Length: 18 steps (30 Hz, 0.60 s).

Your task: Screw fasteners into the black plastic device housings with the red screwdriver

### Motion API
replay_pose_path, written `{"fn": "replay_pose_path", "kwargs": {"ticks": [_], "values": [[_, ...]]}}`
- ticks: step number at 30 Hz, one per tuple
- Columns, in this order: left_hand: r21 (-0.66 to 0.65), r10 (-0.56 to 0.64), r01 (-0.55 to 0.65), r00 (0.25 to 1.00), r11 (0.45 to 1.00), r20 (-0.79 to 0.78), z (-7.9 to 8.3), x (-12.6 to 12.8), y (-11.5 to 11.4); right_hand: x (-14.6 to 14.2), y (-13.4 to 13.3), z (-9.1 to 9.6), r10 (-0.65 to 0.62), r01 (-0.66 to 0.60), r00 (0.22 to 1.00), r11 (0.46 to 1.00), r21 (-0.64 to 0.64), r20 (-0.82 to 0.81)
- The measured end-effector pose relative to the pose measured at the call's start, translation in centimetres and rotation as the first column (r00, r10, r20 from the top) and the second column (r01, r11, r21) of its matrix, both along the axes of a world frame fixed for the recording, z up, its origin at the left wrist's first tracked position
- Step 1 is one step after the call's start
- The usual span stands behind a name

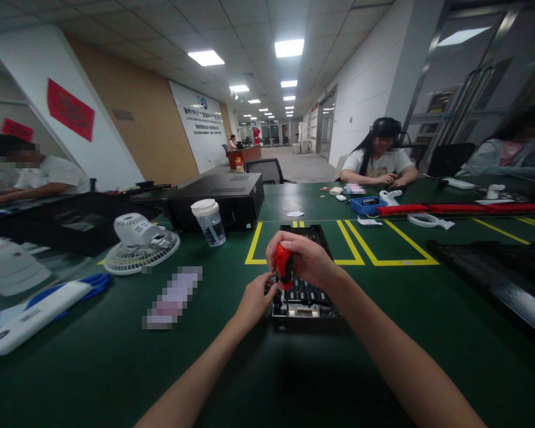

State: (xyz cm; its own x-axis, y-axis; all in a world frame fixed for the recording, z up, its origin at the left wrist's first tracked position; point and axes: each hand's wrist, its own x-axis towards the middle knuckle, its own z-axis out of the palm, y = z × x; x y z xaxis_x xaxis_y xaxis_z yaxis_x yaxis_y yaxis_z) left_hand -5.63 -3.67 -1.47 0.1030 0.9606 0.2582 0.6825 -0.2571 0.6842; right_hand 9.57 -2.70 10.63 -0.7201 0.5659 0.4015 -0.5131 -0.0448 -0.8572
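A screwdriver (284,261) with a red and black handle stands nearly upright in my right hand (305,255), fingers wrapped round its grip. Its tip is hidden. Below it lies a black open device casing (307,327) with rows of small metallic cells or slots inside and a pale metal part near its front edge. My left hand (256,300) is at the casing's left side, close under the screwdriver handle. Thumb and fingers there are bent together, and whatever they pinch is too small or hidden to make out.
On the green table (196,368) stand a lidded clear cup (213,229), a white fan (142,244) and a large black case (214,199). A dark panel (494,285) lies at right. Beyond it are a blue tray (368,205) and a seated person (378,160).
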Motion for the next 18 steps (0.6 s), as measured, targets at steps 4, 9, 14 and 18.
{"fn": "replay_pose_path", "kwargs": {"ticks": [4,9,14,18], "values": [[0.005,-0.007,0.007,1.000,1.000,-0.002,0.07,-0.02,-0.08,0.08,-0.14,0.29,-0.015,0.016,1.000,1.000,-0.010,0.010],[0.011,-0.012,0.012,1.000,1.000,0.000,0.06,-0.07,-0.09,0.15,-0.09,0.39,-0.029,0.029,0.999,1.000,-0.011,0.015],[0.005,-0.012,0.012,1.000,1.000,0.016,0.02,-0.09,-0.08,0.23,0.30,0.10,-0.028,0.028,1.000,1.000,0.005,0.008],[0.010,-0.021,0.021,1.000,1.000,0.009,-0.07,-0.13,-0.03,0.38,0.41,0.18,-0.048,0.047,0.999,0.999,0.028,0.026]]}}
